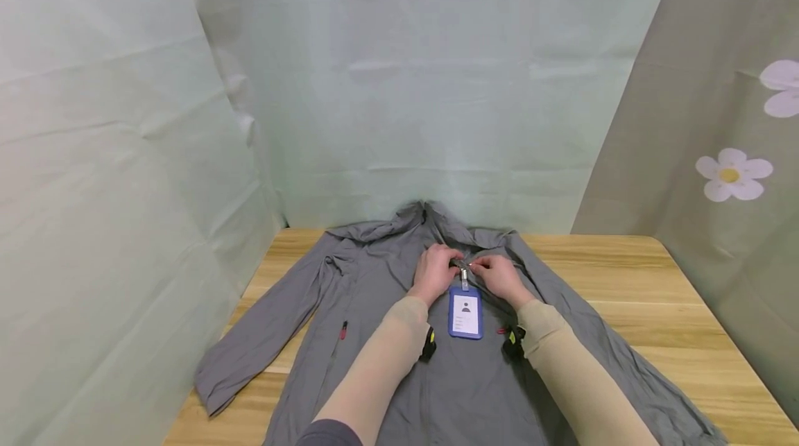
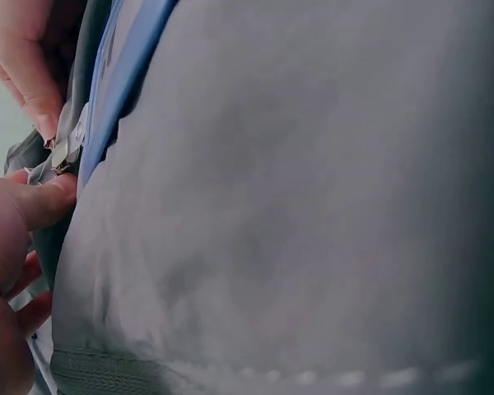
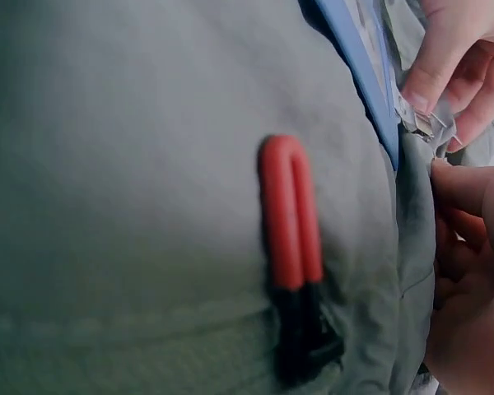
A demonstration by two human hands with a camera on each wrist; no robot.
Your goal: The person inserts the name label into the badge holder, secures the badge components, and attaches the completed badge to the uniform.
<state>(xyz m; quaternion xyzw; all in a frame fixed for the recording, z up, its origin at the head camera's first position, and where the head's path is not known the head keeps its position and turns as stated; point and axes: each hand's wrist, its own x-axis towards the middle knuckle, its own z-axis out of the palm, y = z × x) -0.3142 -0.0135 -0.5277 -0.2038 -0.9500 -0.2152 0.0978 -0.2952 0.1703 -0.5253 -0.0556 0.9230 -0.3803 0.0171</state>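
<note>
A grey jacket (image 1: 374, 335) lies spread front up. On its chest hangs a blue-framed ID badge (image 1: 465, 318), joined by a short strap to a metal clip (image 1: 464, 275). My left hand (image 1: 435, 271) pinches the clip, its thumb on the metal and fingers behind the raised fold. From the other side, my right hand (image 1: 501, 278) grips the jacket cloth right beside the clip, fingertips close to the left ones. A thin wire, like a pin, shows by the clip (image 3: 424, 123) in the right wrist view. Fingers partly hide the cloth between the hands.
The jacket covers much of a wooden table (image 1: 624, 279). A red zipper pull (image 3: 290, 210) lies close to the right wrist; another red zipper pull (image 1: 343, 330) is on the jacket's left side. Pale cloth walls (image 1: 424, 85) stand behind and at both sides, one with printed flowers (image 1: 730, 174).
</note>
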